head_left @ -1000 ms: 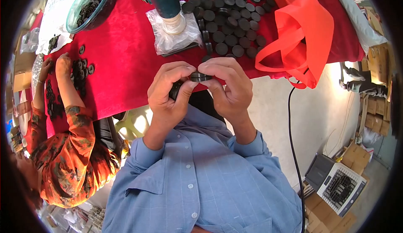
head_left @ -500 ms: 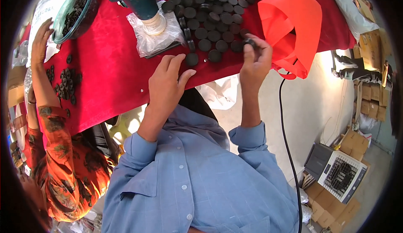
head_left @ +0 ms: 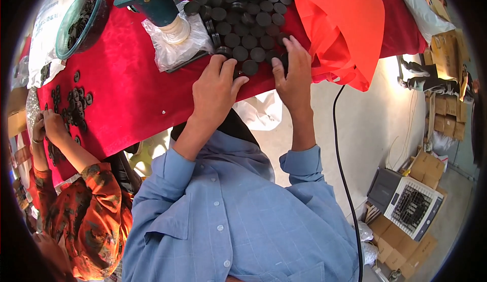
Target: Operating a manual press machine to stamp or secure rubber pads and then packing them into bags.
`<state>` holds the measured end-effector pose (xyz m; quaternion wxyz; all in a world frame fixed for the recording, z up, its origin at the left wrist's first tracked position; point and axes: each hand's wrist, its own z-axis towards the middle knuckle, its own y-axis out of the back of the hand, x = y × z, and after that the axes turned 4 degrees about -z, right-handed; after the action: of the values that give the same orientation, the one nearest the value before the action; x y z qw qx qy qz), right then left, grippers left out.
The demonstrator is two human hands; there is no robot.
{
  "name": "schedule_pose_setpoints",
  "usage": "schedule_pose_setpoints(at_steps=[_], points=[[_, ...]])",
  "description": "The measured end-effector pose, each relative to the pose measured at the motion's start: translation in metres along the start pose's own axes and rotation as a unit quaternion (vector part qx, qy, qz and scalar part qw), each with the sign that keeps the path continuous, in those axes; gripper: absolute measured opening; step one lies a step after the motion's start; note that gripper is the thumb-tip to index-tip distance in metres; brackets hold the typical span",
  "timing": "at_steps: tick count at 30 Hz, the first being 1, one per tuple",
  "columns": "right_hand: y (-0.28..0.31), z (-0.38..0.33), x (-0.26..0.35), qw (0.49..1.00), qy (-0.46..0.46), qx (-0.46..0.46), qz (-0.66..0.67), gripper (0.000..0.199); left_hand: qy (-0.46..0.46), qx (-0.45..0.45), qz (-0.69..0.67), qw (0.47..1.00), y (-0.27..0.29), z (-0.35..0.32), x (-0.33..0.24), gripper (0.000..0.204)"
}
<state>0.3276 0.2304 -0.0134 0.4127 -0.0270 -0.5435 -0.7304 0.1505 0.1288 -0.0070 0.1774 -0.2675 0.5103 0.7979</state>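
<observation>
Many round black discs [head_left: 249,42] lie in a cluster on the red cloth in front of me. My left hand [head_left: 215,89] rests at the cluster's near left edge, its fingertips on a black disc and its thumb held apart. At the near right edge, my right hand [head_left: 295,79] has its thumb and fingers about another black disc [head_left: 284,60], partly hidden by them. Left of the discs stands a dark green metal hand press [head_left: 160,8], its lower part wrapped in clear plastic [head_left: 195,41].
An orange-red fabric bag [head_left: 345,28] lies at the table's right edge. Black cable [head_left: 341,145] hangs below it. On the left, a co-worker's hands [head_left: 50,124] work near small black parts [head_left: 76,104]. A green bowl [head_left: 96,28] of parts stands beyond.
My right hand has moved left and down to the discs with its black disc. My left hand has shifted right and up against them. The co-worker's hand has come down from the bowl.
</observation>
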Motion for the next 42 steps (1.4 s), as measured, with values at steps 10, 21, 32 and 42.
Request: schedule_pose_setpoints(at_steps=[10,21,32,42], points=[[0.018,0.012,0.005,0.99,0.073,0.1,-0.063,0.058,-0.04,0.033,-0.001,0.999,-0.007,0.016,-0.006,0.05],[0.029,0.026,-0.01,0.986,0.017,0.166,0.012,0.059,-0.069,0.07,0.01,0.995,-0.007,0.011,-0.011,0.045],[0.036,0.014,-0.004,0.985,0.005,0.156,0.073,0.061,-0.077,0.046,-0.018,0.996,-0.014,0.011,-0.016,0.041],[0.022,0.014,0.0,0.992,0.023,0.125,0.003,0.052,-0.054,0.035,0.039,0.997,-0.015,0.009,-0.021,0.037]])
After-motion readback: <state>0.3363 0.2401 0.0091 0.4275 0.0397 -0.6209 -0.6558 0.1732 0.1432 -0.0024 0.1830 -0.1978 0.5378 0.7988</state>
